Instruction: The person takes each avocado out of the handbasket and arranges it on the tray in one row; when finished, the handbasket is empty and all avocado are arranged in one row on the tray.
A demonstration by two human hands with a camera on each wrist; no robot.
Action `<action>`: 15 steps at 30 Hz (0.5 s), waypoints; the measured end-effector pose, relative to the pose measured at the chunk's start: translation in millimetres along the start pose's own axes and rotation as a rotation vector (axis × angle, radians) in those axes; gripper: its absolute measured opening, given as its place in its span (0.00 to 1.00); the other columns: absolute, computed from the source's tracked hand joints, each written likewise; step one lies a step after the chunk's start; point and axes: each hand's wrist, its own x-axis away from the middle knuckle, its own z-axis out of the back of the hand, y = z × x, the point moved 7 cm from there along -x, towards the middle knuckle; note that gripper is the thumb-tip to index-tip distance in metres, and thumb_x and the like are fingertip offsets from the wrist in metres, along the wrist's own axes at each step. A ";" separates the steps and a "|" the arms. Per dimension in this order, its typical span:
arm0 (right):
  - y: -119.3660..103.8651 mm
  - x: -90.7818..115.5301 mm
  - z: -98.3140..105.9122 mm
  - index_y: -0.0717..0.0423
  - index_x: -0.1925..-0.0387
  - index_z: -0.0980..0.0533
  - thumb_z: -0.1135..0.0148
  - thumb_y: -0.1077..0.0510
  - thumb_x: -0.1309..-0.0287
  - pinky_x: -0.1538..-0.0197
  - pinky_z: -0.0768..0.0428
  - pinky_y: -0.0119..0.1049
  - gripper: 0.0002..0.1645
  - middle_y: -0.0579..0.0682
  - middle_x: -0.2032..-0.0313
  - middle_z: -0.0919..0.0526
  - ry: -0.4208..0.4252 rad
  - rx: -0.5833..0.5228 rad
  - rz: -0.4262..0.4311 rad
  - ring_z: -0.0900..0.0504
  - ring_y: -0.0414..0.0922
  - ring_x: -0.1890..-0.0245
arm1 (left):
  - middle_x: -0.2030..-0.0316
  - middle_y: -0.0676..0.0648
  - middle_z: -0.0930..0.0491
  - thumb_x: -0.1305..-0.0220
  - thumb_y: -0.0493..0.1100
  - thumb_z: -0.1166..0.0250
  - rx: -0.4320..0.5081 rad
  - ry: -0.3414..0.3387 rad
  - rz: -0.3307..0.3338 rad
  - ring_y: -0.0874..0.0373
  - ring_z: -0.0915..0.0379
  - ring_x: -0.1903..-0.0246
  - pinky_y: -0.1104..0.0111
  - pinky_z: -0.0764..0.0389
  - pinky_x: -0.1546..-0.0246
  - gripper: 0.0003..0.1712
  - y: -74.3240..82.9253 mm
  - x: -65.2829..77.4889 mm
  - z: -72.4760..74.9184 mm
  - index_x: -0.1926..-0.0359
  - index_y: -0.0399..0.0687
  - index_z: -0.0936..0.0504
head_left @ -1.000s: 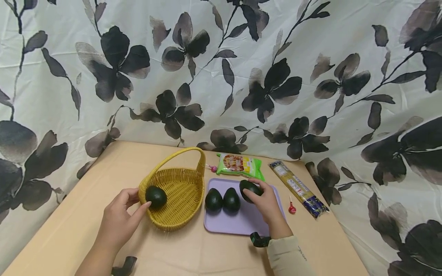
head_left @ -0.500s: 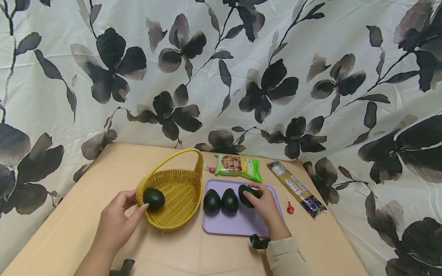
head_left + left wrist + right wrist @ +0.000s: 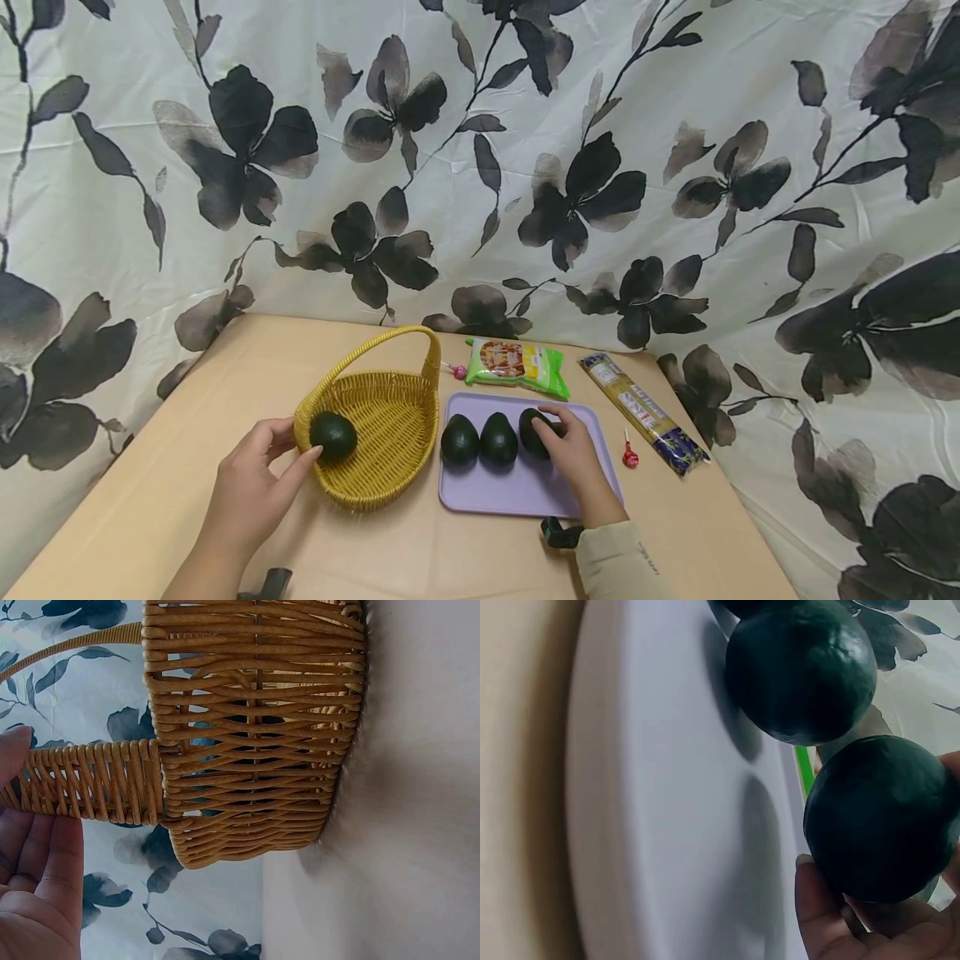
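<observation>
My left hand (image 3: pixel 251 487) holds the left base of the arched handle (image 3: pixel 90 784) of a yellow woven basket (image 3: pixel 390 429); in the left wrist view thumb and fingers lie on either side of it. One dark green avocado (image 3: pixel 333 436) sits inside the basket at the left. On the lilac tray (image 3: pixel 517 496) two avocados stand side by side, a left one (image 3: pixel 460 440) and a middle one (image 3: pixel 498 439). To their right my right hand (image 3: pixel 577 454) grips a third avocado (image 3: pixel 881 817) over the tray. Whether its underside touches the tray I cannot tell.
Behind the tray lies a green snack packet (image 3: pixel 517 367), with a pink lollipop (image 3: pixel 458 371) at its left end. A long pasta packet (image 3: pixel 643 412) and a red lollipop (image 3: pixel 630 457) lie right of the tray. A floral curtain (image 3: pixel 480 167) hangs behind the table.
My right hand has lowered the avocado a little towards the tray and turned it more upright, closer to the other two. My left hand stays on the basket handle.
</observation>
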 end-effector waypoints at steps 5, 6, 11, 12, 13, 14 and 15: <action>0.2 -0.1 -1.4 0.50 0.42 0.19 0.33 0.51 0.33 0.57 0.18 0.33 0.20 0.57 0.55 0.12 -0.004 0.035 0.007 0.16 0.47 0.57 | 0.53 0.46 0.15 0.49 0.32 0.20 0.011 0.000 -0.002 0.88 0.31 0.53 0.94 0.29 0.49 0.26 0.5 0.1 0.0 0.50 0.38 0.21; 0.3 0.1 -1.3 0.50 0.42 0.19 0.33 0.51 0.33 0.57 0.18 0.34 0.20 0.57 0.54 0.12 -0.004 0.051 0.010 0.16 0.46 0.56 | 0.53 0.46 0.15 0.49 0.32 0.20 0.012 0.000 -0.002 0.88 0.31 0.53 0.94 0.29 0.49 0.26 0.7 0.3 0.1 0.50 0.38 0.21; 3.4 0.2 -2.7 0.53 0.43 0.19 0.33 0.49 0.32 0.57 0.17 0.34 0.20 0.58 0.55 0.12 -0.009 0.095 0.016 0.15 0.47 0.57 | 0.54 0.46 0.15 0.49 0.31 0.20 0.010 -0.002 0.001 0.88 0.31 0.53 0.94 0.29 0.48 0.26 1.6 0.9 0.4 0.50 0.38 0.21; 4.0 0.1 -3.1 0.54 0.44 0.18 0.33 0.49 0.33 0.57 0.17 0.34 0.20 0.58 0.56 0.12 -0.008 0.099 0.016 0.15 0.46 0.57 | 0.54 0.46 0.15 0.49 0.31 0.20 0.011 -0.002 0.001 0.88 0.31 0.53 0.94 0.29 0.48 0.26 1.7 0.9 0.4 0.50 0.38 0.21; 3.8 0.2 -3.3 0.55 0.44 0.18 0.33 0.49 0.33 0.57 0.17 0.33 0.21 0.58 0.56 0.12 -0.009 0.098 0.019 0.15 0.46 0.58 | 0.54 0.46 0.15 0.49 0.31 0.20 0.012 -0.002 0.002 0.88 0.31 0.53 0.94 0.29 0.48 0.26 1.8 0.9 0.5 0.49 0.38 0.21; 4.0 0.1 -3.6 0.56 0.45 0.18 0.33 0.49 0.33 0.57 0.17 0.33 0.21 0.58 0.57 0.12 -0.007 0.099 0.019 0.15 0.46 0.58 | 0.54 0.46 0.15 0.49 0.31 0.20 0.013 -0.002 0.002 0.88 0.31 0.53 0.94 0.29 0.48 0.26 1.7 0.9 0.5 0.49 0.38 0.21; 4.1 -0.2 -3.8 0.57 0.45 0.18 0.33 0.49 0.33 0.58 0.17 0.33 0.21 0.58 0.57 0.11 -0.005 0.103 0.021 0.15 0.46 0.58 | 0.53 0.46 0.15 0.49 0.31 0.20 0.013 -0.001 0.002 0.88 0.31 0.53 0.94 0.29 0.48 0.26 1.8 0.8 0.5 0.49 0.38 0.21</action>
